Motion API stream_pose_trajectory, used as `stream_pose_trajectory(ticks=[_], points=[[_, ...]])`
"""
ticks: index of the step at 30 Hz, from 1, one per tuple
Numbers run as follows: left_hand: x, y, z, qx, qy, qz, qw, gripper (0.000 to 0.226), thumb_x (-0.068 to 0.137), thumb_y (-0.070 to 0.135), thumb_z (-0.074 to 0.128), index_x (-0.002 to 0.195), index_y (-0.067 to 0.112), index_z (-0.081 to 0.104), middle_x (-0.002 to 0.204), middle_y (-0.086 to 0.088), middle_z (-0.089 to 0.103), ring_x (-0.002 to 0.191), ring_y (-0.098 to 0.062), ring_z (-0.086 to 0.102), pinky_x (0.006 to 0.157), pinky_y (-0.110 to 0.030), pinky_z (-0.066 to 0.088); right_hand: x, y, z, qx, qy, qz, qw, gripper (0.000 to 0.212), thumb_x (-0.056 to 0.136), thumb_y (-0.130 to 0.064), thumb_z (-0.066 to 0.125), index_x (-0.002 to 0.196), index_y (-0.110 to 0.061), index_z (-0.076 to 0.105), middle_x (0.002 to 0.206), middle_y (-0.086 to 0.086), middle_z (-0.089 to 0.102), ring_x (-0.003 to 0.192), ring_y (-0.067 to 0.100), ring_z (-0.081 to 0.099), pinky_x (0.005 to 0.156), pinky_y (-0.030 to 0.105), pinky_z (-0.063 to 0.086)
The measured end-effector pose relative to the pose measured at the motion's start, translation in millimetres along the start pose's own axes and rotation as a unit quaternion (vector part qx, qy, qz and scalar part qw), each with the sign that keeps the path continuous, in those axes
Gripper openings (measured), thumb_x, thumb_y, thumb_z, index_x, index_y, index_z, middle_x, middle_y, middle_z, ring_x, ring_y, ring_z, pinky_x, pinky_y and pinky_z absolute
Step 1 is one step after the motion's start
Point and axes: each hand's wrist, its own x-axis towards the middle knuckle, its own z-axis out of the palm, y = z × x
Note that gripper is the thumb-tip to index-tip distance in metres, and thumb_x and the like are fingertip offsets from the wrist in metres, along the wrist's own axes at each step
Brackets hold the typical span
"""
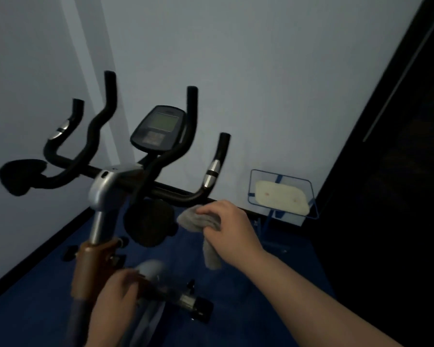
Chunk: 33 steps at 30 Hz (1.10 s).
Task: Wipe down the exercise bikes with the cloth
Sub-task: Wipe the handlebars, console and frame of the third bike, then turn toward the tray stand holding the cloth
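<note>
The right hand (226,221) clenches the grey cloth (198,220) just under the handlebar (176,194), ready to wipe; the left hand (115,294) grips the bike frame (103,216), apparently steadying it.

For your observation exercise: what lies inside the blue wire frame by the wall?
Inside the blue wire frame sits a pale, cream-coloured pad with two faint reddish spots. It fills most of the frame. Whatever is beneath the pad is covered, so it cannot be seen.
</note>
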Motion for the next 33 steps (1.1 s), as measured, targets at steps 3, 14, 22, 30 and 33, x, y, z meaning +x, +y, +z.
stream_pose_trajectory(ticks=[3,14,22,30,33], points=[[-56.3,-3.7,50.2,0.054,-0.072,0.018,0.996,0.024,0.083,-0.004,0.06,0.093,0.017,0.066,0.103,-0.012,0.065,0.105,-0.033,0.061,0.087,-0.03,0.041,-52.7,39.2,-22.2,-0.008,0.012,0.052,0.999,0.037,0.082,-0.003,0.058,0.113,-0.021,0.067,0.113,-0.005,0.058,0.107,0.009,0.052,0.092,0.02,0.043],[-101.1,63.2,220.4,0.16,-0.225,0.111,0.954,0.029,0.089,0.02,0.052,0.117,0.022,0.058,0.119,0.005,0.058,0.105,-0.013,0.056,0.089,-0.028,0.045,-144.8,158.9,-60.4,-0.071,-0.053,0.212,0.973,0.037,0.085,-0.006,0.055,0.115,-0.025,0.063,0.118,-0.005,0.054,0.109,0.01,0.051,0.092,0.021,0.044],[-50.8,83.0,313.3,0.2,-0.315,0.136,0.918,0.03,0.091,0.022,0.05,0.12,0.021,0.056,0.124,0.005,0.055,0.107,-0.012,0.054,0.088,-0.025,0.042,-129.2,248.9,-89.6,-0.111,-0.079,0.32,0.938,0.038,0.085,-0.006,0.053,0.118,-0.022,0.063,0.12,-0.002,0.054,0.111,0.011,0.051,0.094,0.023,0.045],[7.3,93.7,384.7,0.277,-0.43,0.127,0.85,0.028,0.091,0.024,0.045,0.116,0.022,0.058,0.123,0.003,0.056,0.108,-0.014,0.055,0.092,-0.027,0.044,-95.4,323.1,-121.2,-0.164,-0.152,0.414,0.882,0.035,0.089,-0.012,0.054,0.123,-0.021,0.059,0.126,0.0,0.052,0.117,0.015,0.05,0.097,0.025,0.044],[30.9,105.8,404.6,0.296,-0.439,0.111,0.841,0.025,0.092,0.026,0.045,0.112,0.021,0.059,0.118,0.002,0.057,0.106,-0.016,0.055,0.093,-0.032,0.046,-76.6,344.1,-135.4,-0.163,-0.145,0.418,0.882,0.034,0.091,-0.014,0.051,0.122,-0.019,0.06,0.125,0.002,0.053,0.115,0.017,0.051,0.095,0.026,0.044]])
